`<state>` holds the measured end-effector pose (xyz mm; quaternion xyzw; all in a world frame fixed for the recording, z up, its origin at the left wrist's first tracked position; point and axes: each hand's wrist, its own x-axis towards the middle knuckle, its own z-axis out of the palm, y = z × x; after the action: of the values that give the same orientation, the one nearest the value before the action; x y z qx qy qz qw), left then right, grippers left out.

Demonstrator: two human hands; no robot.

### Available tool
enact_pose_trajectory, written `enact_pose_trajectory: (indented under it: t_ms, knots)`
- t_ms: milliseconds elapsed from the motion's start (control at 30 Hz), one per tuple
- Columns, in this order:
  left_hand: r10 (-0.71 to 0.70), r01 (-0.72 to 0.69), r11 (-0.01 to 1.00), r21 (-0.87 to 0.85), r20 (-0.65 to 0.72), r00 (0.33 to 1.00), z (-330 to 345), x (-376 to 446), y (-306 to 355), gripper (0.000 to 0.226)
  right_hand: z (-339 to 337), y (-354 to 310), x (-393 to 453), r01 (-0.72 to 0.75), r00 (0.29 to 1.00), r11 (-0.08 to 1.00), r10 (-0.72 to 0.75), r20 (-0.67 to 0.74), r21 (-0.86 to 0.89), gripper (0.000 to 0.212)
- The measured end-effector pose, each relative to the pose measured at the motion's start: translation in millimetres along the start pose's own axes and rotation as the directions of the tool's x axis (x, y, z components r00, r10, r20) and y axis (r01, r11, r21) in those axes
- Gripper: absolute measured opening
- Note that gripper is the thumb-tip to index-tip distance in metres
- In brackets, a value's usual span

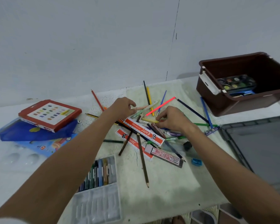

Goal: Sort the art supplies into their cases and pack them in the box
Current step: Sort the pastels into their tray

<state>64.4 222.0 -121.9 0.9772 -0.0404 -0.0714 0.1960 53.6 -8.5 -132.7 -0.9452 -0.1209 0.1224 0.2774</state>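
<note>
A short yellow crayon (149, 120) lies in the middle of the messy pile, right at the fingertips of the right hand (173, 118). Its long side runs left to right, from one hand toward the other, tipped only a little. The right hand is bent over it with curled fingers that touch or pinch its right end; I cannot tell if it is lifted yet. The left hand (122, 107) is a little farther back and to the left, with its fingers curled around a pale peach crayon (140, 108) and a light green one just beside it. So the right hand is much nearer the yellow crayon, and it looks like the one to pick it up. Just in front of both hands lie two red and white rulers (143, 130), crossed by brown pencils (142, 160). Down by the left arm sits the clear crayon tray (102, 191), with a row of crayons in its far half and empty slots near the person. The crayons likely go there, so each hand must pull back toward the body. Far past the right hand stands the brown box (242, 101) with a paint set (236, 83) inside. Far out from the left hand rests a red crayon box lid (50, 114) on a blue pouch (31, 132).
</note>
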Motion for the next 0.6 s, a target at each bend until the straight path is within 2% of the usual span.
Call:
enact_pose_trajectory:
  t_ms: [167,300,433,600]
  knots:
    - [-0.020,0.019,0.999,-0.048,-0.030,0.999,2,-6,1,0.022,-1,0,-5,0.054,0.998,0.998,-0.053,-0.032,0.023,0.020]
    - [-0.066,0.043,0.981,-0.188,-0.115,0.991,-5,-26,1,0.010,-8,-4,-17,0.104,0.993,0.973,-0.090,-0.077,0.204,0.013]
    - [-0.125,0.047,0.942,-0.333,-0.216,0.968,-13,-59,3,0.009,-20,-10,-33,0.154,0.988,0.858,-0.124,-0.094,0.490,0.018]
    - [-0.228,0.035,0.856,-0.516,-0.316,0.921,-26,-112,5,0.010,-22,-39,-60,0.195,0.979,0.717,-0.187,-0.084,0.669,0.017]
